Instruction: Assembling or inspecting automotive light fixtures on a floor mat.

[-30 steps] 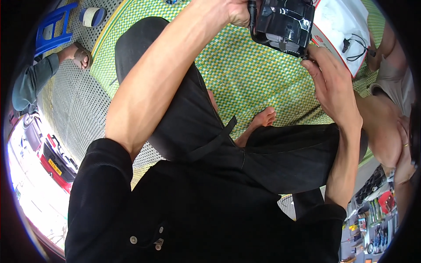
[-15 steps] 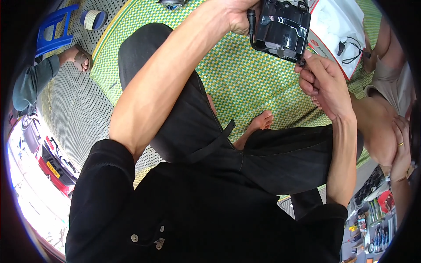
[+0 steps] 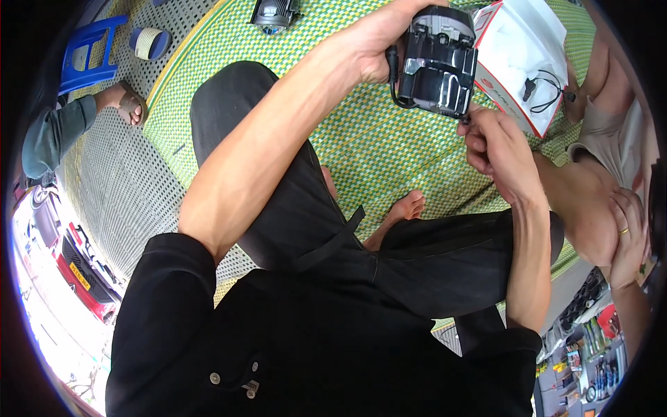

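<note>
A glossy black lamp unit [image 3: 438, 69] with a short black cable along its left side is held up in front of me. My left hand [image 3: 382, 45] grips it from the left and over its top; some fingers are hidden behind the housing. At the lower right corner, the thumb and forefinger of my right hand [image 3: 501, 149] pinch a small black part of the unit. That hand's other fingers are curled. A second black lamp [image 3: 273, 15] with a clear lens lies on the mat at the top.
A green and yellow woven mat [image 3: 361, 139] lies beneath. To the right are an open white box [image 3: 531, 42], a thin black cable [image 3: 545, 90] on it, and another person's bare knee [image 3: 590, 215]. At left are a blue stool [image 3: 90, 55], a slipper [image 3: 151, 43] and another person's foot [image 3: 130, 108].
The lamp unit and both hands sit slightly lower and farther left in the picture. More of the second lamp and the white box shows. Both hands keep their hold.
</note>
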### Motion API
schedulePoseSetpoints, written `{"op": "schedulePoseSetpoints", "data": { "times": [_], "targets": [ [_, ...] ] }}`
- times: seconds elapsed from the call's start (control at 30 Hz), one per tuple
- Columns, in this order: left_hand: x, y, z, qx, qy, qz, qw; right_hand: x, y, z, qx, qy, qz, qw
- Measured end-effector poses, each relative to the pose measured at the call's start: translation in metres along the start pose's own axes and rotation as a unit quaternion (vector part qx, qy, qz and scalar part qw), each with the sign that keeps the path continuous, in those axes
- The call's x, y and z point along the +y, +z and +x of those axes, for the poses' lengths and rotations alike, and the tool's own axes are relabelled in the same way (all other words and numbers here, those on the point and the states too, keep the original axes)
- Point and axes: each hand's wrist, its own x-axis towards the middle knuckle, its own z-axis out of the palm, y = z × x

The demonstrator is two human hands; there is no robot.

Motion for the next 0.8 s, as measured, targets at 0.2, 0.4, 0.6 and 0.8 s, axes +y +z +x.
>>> {"op": "schedulePoseSetpoints", "data": {
  "times": [0.2, 0.4, 0.6, 0.8],
  "targets": [
    [-0.006, -0.004, 0.005, 0.030, 0.038, 0.054, 0.997, 0.003, -0.008, 0.006, -0.057, -0.056, -0.103, 0.992],
    [0.000, -0.006, -0.001, 0.027, 0.010, 0.059, 0.998, 0.018, -0.001, 0.009, 0.020, -0.414, -0.414, 0.811],
    [0.001, 0.003, -0.011, 0.062, 0.046, 0.076, 0.994, 0.012, -0.006, 0.010, 0.016, -0.313, -0.310, 0.898],
    [-0.002, 0.012, -0.017, 0.058, 0.066, 0.122, 0.989, 0.014, -0.011, 0.019, -0.088, -0.031, -0.086, 0.992]
  ]
}}
